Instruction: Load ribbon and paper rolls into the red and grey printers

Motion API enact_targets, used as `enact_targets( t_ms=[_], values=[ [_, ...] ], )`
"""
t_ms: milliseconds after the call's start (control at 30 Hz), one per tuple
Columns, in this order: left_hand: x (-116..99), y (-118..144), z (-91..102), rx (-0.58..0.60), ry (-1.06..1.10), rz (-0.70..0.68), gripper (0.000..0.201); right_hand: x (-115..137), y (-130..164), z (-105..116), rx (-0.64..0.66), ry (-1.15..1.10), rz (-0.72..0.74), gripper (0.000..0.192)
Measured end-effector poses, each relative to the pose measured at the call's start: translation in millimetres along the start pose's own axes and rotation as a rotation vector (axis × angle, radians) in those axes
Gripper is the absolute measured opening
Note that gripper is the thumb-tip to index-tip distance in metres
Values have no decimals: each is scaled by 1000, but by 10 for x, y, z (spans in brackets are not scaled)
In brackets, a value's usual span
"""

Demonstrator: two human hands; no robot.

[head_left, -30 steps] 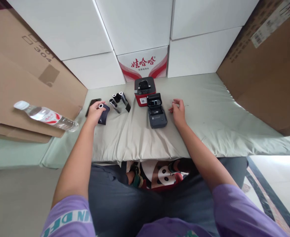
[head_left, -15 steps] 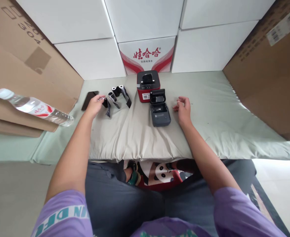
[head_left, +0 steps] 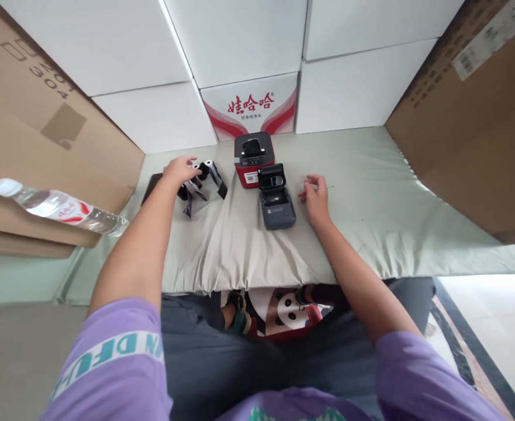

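Your left hand curls loosely over glossy black film rolls, cylinders lying across the wrinkled cloth; your right hand rests half-curled beside the boxy grey printer.

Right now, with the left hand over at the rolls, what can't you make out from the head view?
- Left hand: its grip on the paper rolls is hidden by the hand's own back.
- Phone: mostly covered by the left forearm.
- Grey printer: lid open, bay contents too small to tell.
- Red printer: label print too small to read.
- Right hand: curled fingers hide anything held.
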State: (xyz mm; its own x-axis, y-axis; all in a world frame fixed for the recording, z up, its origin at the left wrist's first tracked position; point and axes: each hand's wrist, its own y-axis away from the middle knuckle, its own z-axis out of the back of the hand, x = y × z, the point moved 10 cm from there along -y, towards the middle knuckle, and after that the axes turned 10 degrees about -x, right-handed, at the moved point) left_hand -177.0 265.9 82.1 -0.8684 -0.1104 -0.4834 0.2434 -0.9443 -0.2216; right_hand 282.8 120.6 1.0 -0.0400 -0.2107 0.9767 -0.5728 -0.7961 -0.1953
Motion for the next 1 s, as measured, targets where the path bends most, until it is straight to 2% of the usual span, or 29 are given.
enact_targets(
  t_ms=[100,200,267,367,433,500,600,633,733,833,900,1000],
  values=[
    [-7,13,-31,32,-165,117,37,-3,7,13,-3,5,-20,24],
    [-48,127,214,-78,-118,91,31,-11,20,11,-6,10,-48,23],
    [-72,232,462,-212,17,35,31,-15,27,-2,-4,11,-54,23],
    [-51,438,733,-347,366,25,34,-26,38,-27,10,7,-55,22],
    [-88,609,791,-376,623,26,33,-41,45,-41,25,-2,-62,23],
    [-227,821,791,-402,790,-11,28,-50,46,-44,32,-13,-67,23],
    [-570,1197,680,-454,846,-81,27,-57,32,-22,10,-16,-76,23],
    [-728,1315,579,-428,854,-106,31,-62,27,-15,0,-14,-83,23],
    [-1246,1623,188,-276,885,-202,37,-74,17,-5,-19,-6,-107,22],
    [-1691,1837,-244,-53,811,-328,28,-60,27,-24,-3,-4,-103,23],
    [-1857,1921,-446,47,731,-416,19,-50,38,-41,16,-6,-96,24],
    [-1948,1975,-601,115,607,-522,7,-60,48,-46,20,-4,-107,23]
  ],
)
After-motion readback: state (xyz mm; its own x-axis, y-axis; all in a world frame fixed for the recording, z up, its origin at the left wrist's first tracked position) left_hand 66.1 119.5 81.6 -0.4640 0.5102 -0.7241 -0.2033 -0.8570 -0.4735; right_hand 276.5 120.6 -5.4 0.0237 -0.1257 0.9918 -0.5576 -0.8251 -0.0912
